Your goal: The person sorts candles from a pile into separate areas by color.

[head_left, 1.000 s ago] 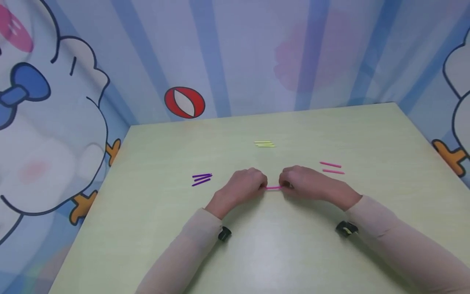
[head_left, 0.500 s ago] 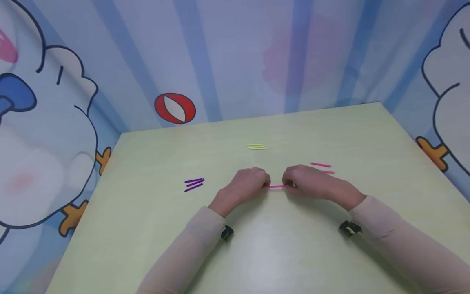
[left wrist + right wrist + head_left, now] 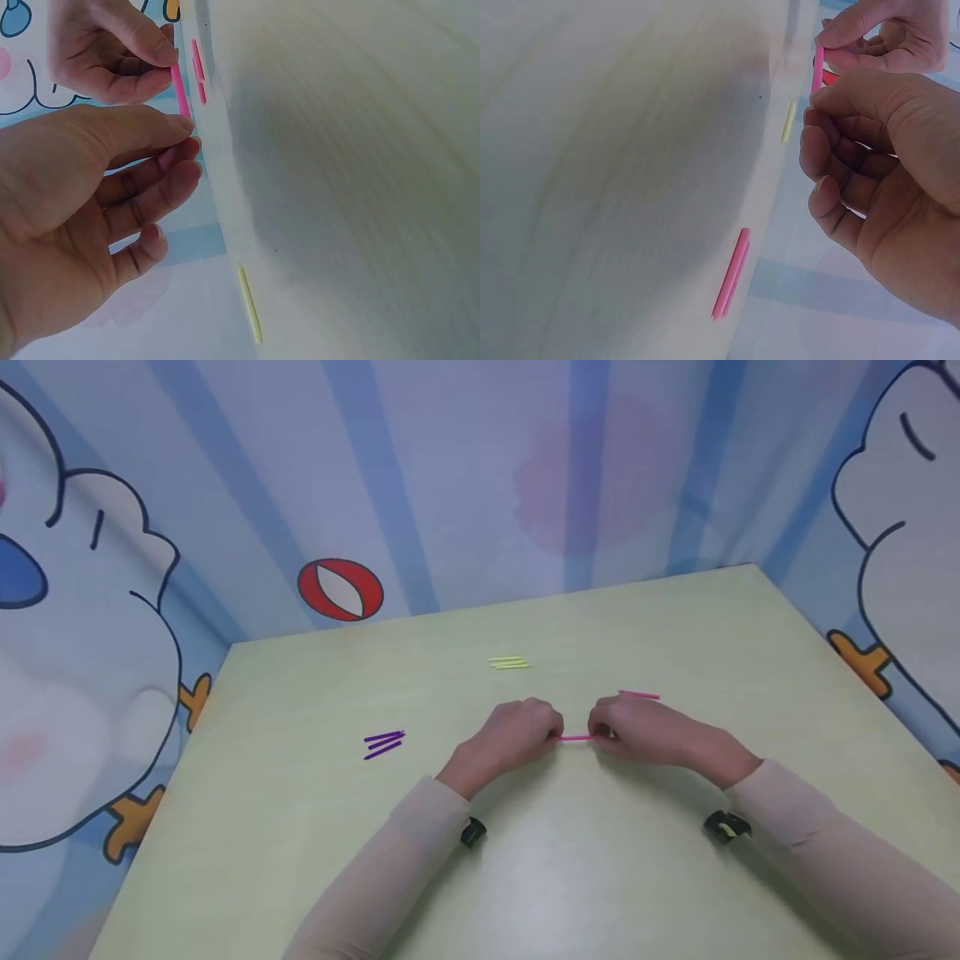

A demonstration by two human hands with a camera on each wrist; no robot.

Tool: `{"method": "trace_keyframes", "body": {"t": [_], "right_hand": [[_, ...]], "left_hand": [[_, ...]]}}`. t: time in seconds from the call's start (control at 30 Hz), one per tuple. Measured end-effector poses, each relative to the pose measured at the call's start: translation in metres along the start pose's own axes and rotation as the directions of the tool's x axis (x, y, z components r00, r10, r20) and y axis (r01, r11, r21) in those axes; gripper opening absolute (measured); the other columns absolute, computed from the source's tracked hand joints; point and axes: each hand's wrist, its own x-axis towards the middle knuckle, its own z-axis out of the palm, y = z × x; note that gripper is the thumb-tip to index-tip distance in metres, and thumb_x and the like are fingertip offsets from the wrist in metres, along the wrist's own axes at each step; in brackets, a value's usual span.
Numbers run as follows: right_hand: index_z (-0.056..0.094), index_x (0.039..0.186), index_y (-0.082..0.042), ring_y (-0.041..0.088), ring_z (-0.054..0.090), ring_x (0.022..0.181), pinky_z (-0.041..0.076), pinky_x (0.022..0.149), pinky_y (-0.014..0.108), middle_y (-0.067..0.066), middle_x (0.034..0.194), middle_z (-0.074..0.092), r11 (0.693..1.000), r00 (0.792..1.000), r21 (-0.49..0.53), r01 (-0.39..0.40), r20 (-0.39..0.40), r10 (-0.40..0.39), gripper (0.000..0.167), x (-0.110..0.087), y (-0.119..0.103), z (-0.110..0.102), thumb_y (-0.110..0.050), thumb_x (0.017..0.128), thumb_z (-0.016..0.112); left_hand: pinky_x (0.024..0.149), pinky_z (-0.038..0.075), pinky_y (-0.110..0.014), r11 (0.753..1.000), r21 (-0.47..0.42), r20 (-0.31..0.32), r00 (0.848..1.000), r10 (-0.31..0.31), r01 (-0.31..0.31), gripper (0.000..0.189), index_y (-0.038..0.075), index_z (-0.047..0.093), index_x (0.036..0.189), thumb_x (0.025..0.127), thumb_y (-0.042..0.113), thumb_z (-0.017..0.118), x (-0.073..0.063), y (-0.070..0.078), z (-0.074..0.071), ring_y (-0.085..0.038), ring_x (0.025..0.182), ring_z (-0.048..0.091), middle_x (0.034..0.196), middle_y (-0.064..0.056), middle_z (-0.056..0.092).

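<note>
A thin pink stick [image 3: 576, 737] stretches level between the two hands, held above the table. My left hand [image 3: 523, 728] pinches its left end between thumb and forefinger, the other fingers loosely bent in the left wrist view. At the opposite end, my right hand [image 3: 637, 731] pinches it the same way. Just behind the right hand lie loose pink sticks [image 3: 731, 274], partly covered by that hand in the head view. Several purple sticks [image 3: 384, 744] lie to the left of the left hand, and a small group of yellow sticks [image 3: 509, 662] lies farther back.
The pale wood-grain table [image 3: 337, 843] runs back to a blue striped cloth backdrop [image 3: 480, 485] printed with cartoon figures and a red ball [image 3: 341, 589]. Dark wrist-worn devices sit under both sleeves, the right one [image 3: 726, 827] close over the tabletop.
The head view has shifted, so table and loose sticks slide left in the picture. Both hands keep their pinch on the pink stick, and the right hand now overlaps one loose pink stick.
</note>
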Motion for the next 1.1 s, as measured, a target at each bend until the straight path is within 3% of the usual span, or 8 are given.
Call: {"method": "trace_keyframes", "body": {"t": [0.23, 0.4, 0.53, 0.6, 0.63, 0.8, 1.1], "right_hand": [[0.073, 0.09, -0.005, 0.01, 0.051, 0.075, 0.05, 0.077, 0.034, -0.005, 0.08, 0.06, 1.0, 1.0, -0.009, -0.007, -0.014, 0.007, 0.006, -0.005, 0.005, -0.005, -0.001, 0.088, 0.068], [0.073, 0.09, -0.004, 0.011, 0.051, 0.077, 0.049, 0.073, 0.032, -0.005, 0.08, 0.06, 1.0, 1.0, -0.006, -0.012, -0.025, 0.011, 0.008, -0.009, 0.009, -0.005, 0.0, 0.087, 0.067], [0.072, 0.087, -0.005, 0.011, 0.05, 0.074, 0.049, 0.094, 0.04, -0.006, 0.076, 0.058, 1.0, 0.999, 0.0, -0.014, -0.029, 0.014, 0.009, -0.011, 0.012, -0.004, 0.002, 0.087, 0.067], [0.072, 0.087, -0.004, 0.011, 0.049, 0.073, 0.047, 0.099, 0.044, -0.006, 0.076, 0.058, 1.0, 0.999, 0.004, -0.017, -0.028, 0.017, 0.008, -0.013, 0.013, -0.004, 0.002, 0.087, 0.067], [0.072, 0.087, -0.004, 0.011, 0.049, 0.072, 0.047, 0.098, 0.043, -0.005, 0.076, 0.058, 1.0, 1.0, 0.005, -0.017, -0.026, 0.017, 0.007, -0.014, 0.014, -0.005, 0.002, 0.087, 0.067], [0.072, 0.09, -0.004, 0.01, 0.051, 0.072, 0.05, 0.071, 0.032, -0.004, 0.081, 0.06, 0.999, 0.999, 0.009, -0.042, -0.016, 0.042, 0.006, -0.02, 0.014, -0.007, 0.0, 0.088, 0.069], [0.072, 0.087, -0.006, 0.008, 0.051, 0.07, 0.048, 0.067, 0.028, -0.005, 0.08, 0.06, 0.998, 0.998, 0.018, -0.059, -0.014, 0.059, 0.007, -0.026, 0.019, -0.01, 0.001, 0.087, 0.07]], "left_hand": [[0.06, 0.041, -0.021, 1.0, -0.009, 0.0, 1.0, 0.018, -0.018, 0.017, 0.014, 0.074, 0.084, 0.095, 0.007, 0.062, 0.005, 0.005, -0.003, -0.01, 0.072, 0.048, 0.076, 0.006, 0.06], [0.057, 0.039, -0.022, 1.0, -0.007, -0.002, 1.0, 0.028, -0.028, 0.02, 0.015, 0.072, 0.08, 0.094, 0.005, 0.061, 0.01, 0.008, -0.002, -0.009, 0.07, 0.046, 0.073, 0.006, 0.058], [0.058, 0.041, -0.022, 0.999, 0.002, -0.004, 0.999, 0.032, -0.032, 0.019, 0.015, 0.073, 0.082, 0.095, 0.007, 0.062, 0.014, 0.011, 0.0, -0.009, 0.07, 0.048, 0.074, 0.007, 0.059], [0.058, 0.041, -0.022, 0.999, 0.004, -0.004, 0.999, 0.033, -0.033, 0.018, 0.015, 0.074, 0.084, 0.095, 0.008, 0.062, 0.015, 0.012, 0.001, -0.009, 0.071, 0.049, 0.076, 0.007, 0.06], [0.059, 0.042, -0.022, 0.999, 0.006, -0.005, 0.999, 0.034, -0.034, 0.018, 0.015, 0.074, 0.084, 0.095, 0.008, 0.062, 0.016, 0.013, 0.001, -0.008, 0.072, 0.049, 0.076, 0.007, 0.061], [0.06, 0.042, -0.022, 0.999, 0.016, -0.009, 0.999, 0.033, -0.033, 0.017, 0.016, 0.075, 0.086, 0.095, 0.009, 0.062, 0.021, 0.016, 0.003, -0.009, 0.073, 0.05, 0.078, 0.007, 0.061], [0.059, 0.041, -0.021, 0.999, 0.01, -0.021, 0.999, 0.04, -0.039, 0.019, 0.017, 0.073, 0.085, 0.096, 0.009, 0.06, 0.031, 0.02, 0.008, -0.009, 0.071, 0.048, 0.076, 0.007, 0.06]]}}
